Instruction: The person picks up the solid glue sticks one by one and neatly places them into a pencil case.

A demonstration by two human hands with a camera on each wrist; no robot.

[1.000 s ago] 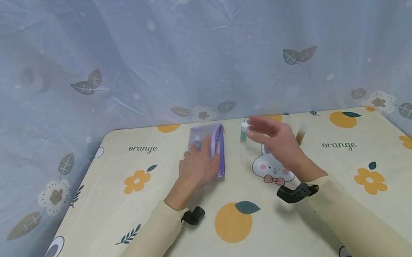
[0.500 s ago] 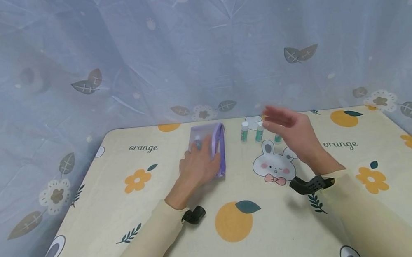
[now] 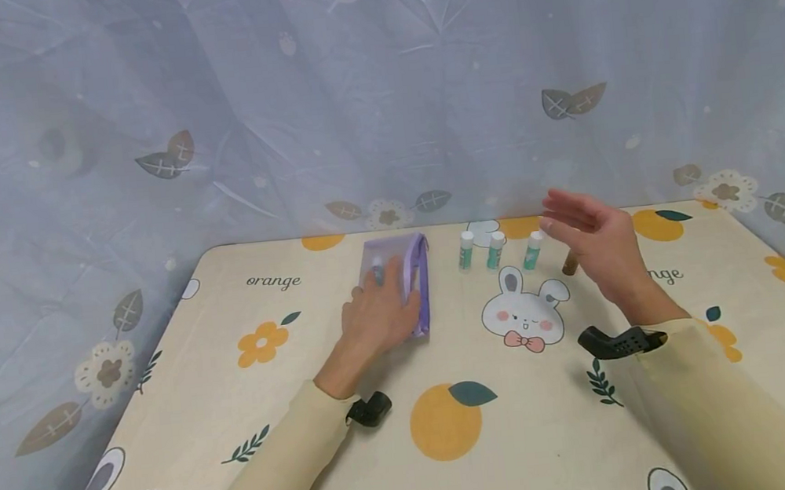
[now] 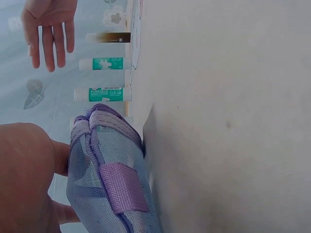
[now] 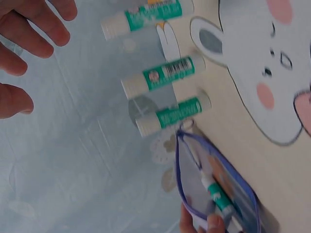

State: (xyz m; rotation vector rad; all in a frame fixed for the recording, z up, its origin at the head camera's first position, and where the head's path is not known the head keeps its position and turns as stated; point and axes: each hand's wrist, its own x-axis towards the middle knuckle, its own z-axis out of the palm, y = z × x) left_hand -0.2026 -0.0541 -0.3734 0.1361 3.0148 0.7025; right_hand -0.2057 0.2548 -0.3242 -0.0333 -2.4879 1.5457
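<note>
Mesh pouch (image 4: 114, 155), long axis running fore-and-aft, gripped by the left hand (image 3: 379, 309); a green glue stick (image 5: 218, 195) lies inside. Right of its far end, three more glue sticks (image 3: 496, 252) and, just below-left of the nearer right hand (image 3: 598, 245), a brown stick (image 3: 569, 263) stand upright; that hand's extended fingers hold nothing.

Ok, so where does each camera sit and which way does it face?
Head: on the person's head, facing forward and down at the table; left hand, right hand and sleeves show.
Left wrist: on that wrist, facing past the pouch; left hand near, right hand beyond.
Right wrist: on that wrist, facing the tubes and pouch; both hands' fingers show.
Both wrist views share the pouch and tubes.
</note>
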